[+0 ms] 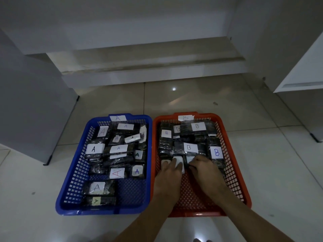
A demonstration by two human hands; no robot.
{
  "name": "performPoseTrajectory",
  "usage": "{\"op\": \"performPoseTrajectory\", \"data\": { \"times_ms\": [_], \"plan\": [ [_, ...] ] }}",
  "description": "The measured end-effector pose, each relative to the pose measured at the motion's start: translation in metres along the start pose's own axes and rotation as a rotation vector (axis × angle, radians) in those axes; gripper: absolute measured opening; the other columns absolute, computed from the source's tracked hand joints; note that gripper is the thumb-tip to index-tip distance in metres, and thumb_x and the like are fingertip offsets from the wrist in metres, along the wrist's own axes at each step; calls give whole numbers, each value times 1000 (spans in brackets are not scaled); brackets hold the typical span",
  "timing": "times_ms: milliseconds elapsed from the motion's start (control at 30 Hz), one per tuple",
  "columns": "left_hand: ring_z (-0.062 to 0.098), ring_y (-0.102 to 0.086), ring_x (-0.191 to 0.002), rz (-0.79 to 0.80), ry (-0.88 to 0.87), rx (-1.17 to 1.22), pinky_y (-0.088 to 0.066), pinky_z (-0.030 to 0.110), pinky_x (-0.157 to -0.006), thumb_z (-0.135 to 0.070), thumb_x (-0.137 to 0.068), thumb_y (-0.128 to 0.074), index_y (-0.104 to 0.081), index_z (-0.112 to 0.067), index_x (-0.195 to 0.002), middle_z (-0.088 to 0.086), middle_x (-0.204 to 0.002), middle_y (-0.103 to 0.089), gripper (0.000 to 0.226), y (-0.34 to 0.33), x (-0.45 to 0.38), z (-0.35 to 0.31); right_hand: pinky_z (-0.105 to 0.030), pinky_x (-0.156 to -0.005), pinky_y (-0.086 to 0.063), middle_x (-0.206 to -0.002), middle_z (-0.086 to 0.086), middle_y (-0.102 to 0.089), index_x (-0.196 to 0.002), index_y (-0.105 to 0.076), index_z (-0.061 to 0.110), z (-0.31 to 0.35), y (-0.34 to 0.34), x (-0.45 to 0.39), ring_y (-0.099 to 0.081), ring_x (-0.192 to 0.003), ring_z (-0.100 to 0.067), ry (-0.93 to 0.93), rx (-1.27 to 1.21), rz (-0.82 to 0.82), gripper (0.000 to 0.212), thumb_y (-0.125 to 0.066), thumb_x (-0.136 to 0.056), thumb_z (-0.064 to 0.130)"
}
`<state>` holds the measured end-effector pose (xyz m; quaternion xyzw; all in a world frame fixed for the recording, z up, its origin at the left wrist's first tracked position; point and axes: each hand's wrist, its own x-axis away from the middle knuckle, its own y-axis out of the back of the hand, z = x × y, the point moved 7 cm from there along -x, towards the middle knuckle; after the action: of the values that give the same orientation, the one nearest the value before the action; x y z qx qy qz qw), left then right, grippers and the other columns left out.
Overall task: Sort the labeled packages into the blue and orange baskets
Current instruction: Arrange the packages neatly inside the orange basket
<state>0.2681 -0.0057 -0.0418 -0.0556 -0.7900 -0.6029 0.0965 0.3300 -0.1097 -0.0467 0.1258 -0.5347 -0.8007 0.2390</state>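
Both hands, left hand and right hand, are pressed with loosely bent fingers onto film-wrapped packages in the orange basket; light, slippery, best gripped across short edges.

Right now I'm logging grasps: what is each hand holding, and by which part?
Both hands are in the orange basket. The right hand grips a black package at its near end. The left hand rests on white-labeled packages; a grip cannot be told.
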Motion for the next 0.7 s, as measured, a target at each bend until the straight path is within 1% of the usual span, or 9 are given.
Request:
{"op": "performPoseTrajectory", "data": {
  "times_ms": [67, 133, 200, 267, 367, 500, 600, 667, 700],
  "plan": [
    [31, -20, -146, -1, 7, 7, -31, 38, -119, 1, -89, -57, -28, -14, -153, 9, -161, -23, 71, 0, 0, 0, -24, -82, -54, -112, 3, -65, -106, -74, 19, -1, 17, -5, -63, -96, -13, 29, 34, -119, 16, -67, -92, 16],
    [31, -21, -146, -6, 22, 6, -32, 39, -118, 2, -87, -60, -28, -13, -152, 9, -160, -24, 74, 1, -3, 3, -31, -85, -50, -114, 2, -68, -108, -74, 18, -4, 31, -19, -60, -104, -19, 85, 108, -208, 29, -78, -80, 14],
    [31, -21, -146, -4, 39, 13, -32, 40, -118, 2, -86, -61, -28, -14, -152, 8, -159, -24, 75, -1, -4, 5, -40, -96, -45, -123, 1, -67, -116, -70, 21, -8, 39, -40, -56, -115, -22, 143, 183, -145, 41, -80, -77, 15],
    [32, -19, -148, 8, 53, 22, -30, 42, -120, 0, -87, -61, -27, -15, -153, 9, -160, -22, 75, -3, -4, 5, -41, -105, -37, -134, 5, -62, -125, -66, 26, -14, 37, -55, -52, -125, -20, 170, 217, -11, 44, -75, -83, 19],
    [33, -15, -149, 20, 54, 39, -29, 43, -121, -2, -89, -62, -25, -15, -153, 9, -162, -19, 76, -8, -5, 6, -38, -105, -37, -138, 8, -58, -130, -62, 29, -15, 31, -59, -49, -125, -17, 228, 279, 48, 43, -69, -89, 18],
    [32, -17, -149, 23, 45, 58, -33, 43, -118, -1, -89, -60, -27, -15, -153, 9, -162, -22, 73, -5, -4, 5, -39, -103, -40, -138, 4, -59, -135, -59, 26, -14, 18, -53, -50, -125, -19, 274, 327, 51, 53, -70, -84, 12],
    [24, -34, -137, -108, -20, 99, -39, 37, -111, -11, -86, -63, -43, -17, -146, 3, -150, -42, 63, 16, -9, 2, -38, -101, -39, -130, 6, -63, -126, -64, 26, -17, 32, -50, -51, -121, -18, 252, 238, -14, 50, -77, -79, 20],
    [20, -40, -130, -228, -119, 47, -38, 34, -106, -19, -84, -67, -50, -19, -140, -1, -141, -52, 58, 37, -23, -2, -38, -98, -38, -125, 8, -62, -122, -65, 29, -29, 54, -47, -48, -118, -16, 151, 139, -98, 52, -83, -73, 30],
    [18, -40, -129, -249, -159, 33, -37, 34, -105, -22, -83, -68, -51, -20, -138, -2, -138, -54, 58, 45, -33, -4, -38, -97, -37, -125, 9, -61, -122, -64, 31, -36, 63, -45, -46, -117, -15, 100, 115, -114, 56, -84, -70, 35]
  ]
}}
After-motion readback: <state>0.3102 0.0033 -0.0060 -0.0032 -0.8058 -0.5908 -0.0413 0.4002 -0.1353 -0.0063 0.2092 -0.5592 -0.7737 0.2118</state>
